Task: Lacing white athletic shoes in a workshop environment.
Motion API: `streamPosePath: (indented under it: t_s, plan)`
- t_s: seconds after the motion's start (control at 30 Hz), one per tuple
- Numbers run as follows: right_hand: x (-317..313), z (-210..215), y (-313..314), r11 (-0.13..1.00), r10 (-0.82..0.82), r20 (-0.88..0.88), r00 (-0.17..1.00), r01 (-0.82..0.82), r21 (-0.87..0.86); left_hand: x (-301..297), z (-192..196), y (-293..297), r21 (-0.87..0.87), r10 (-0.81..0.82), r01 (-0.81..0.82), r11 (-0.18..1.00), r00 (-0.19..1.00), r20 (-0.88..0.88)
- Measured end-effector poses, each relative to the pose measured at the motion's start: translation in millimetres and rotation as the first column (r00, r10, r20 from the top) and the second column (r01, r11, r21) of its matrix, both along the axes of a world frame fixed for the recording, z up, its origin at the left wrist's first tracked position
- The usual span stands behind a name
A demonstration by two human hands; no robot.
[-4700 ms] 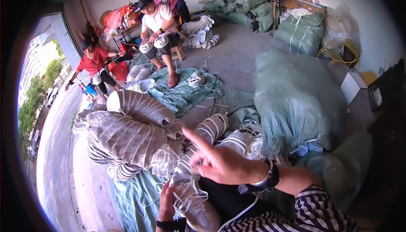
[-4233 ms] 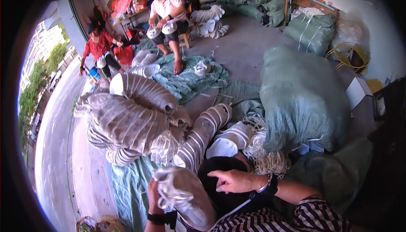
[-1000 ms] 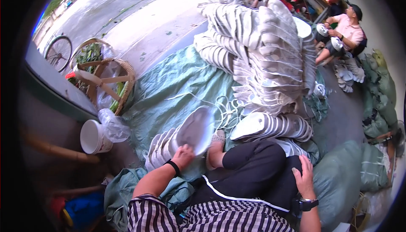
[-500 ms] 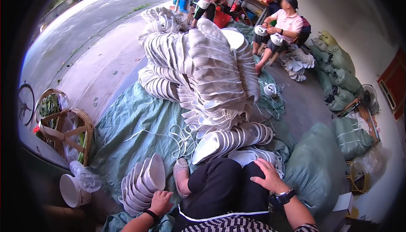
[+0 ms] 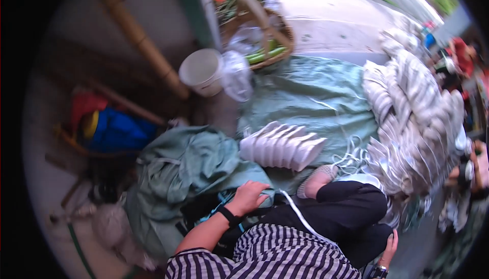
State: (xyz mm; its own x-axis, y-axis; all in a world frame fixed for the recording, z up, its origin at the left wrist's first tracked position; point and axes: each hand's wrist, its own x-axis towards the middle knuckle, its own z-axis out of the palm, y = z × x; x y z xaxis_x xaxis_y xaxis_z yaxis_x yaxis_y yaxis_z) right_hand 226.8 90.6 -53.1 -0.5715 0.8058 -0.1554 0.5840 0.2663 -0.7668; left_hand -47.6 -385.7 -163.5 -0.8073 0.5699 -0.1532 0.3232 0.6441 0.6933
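**Left hand (image 5: 248, 197) draws back from the short stack (image 5: 280, 147) as the view swings left**

Half a second ago the left hand is beside the short stack; now it sits nearer the body, clear of it, and the bigger pile (image 5: 412, 121) shifts to the right of the view. The short stack, white shoe uppers nested one in another, lies on its side on the spread green sheet (image 5: 310, 85), its open end facing right.

The left hand is loosely open, fingers slightly bent, just beside the edge of a crumpled green cloth (image 5: 188, 162); whether it touches the cloth I cannot tell. The right hand (image 5: 391, 248) remains at the right knee, partly hidden, its visible fingers laid out straight along the dark trousers (image 5: 351, 202).

A foot in a perforated shoe (image 5: 305, 185) rests near the open end of the short stack, with loose white cords (image 5: 351, 151) between it and the bigger pile. Beyond the sheet's left edge stand a white bucket (image 5: 202, 73) with a clear plastic bag (image 5: 237, 78) beside it, and a woven basket (image 5: 282, 50) holding greens. A bamboo pole (image 5: 142, 39) leans farther left, above a blue bundle (image 5: 122, 129). At the right rim a person in red (image 5: 463, 57) shows, blurred.
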Motion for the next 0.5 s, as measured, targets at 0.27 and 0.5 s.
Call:
streamPosePath:
  t_s: [0.27,0.5]
  plan:
    - [-49,-31,52,0.954,0.227,0.361,0.904,-0.281,0.105,79,-52,-32,-0.097,0.067,-0.069,0.993,0.998,-0.022]
    - [-86,-34,44,0.933,0.276,0.446,0.851,-0.349,0.089,77,-51,-27,-0.150,0.074,-0.062,0.987,0.994,0.075]
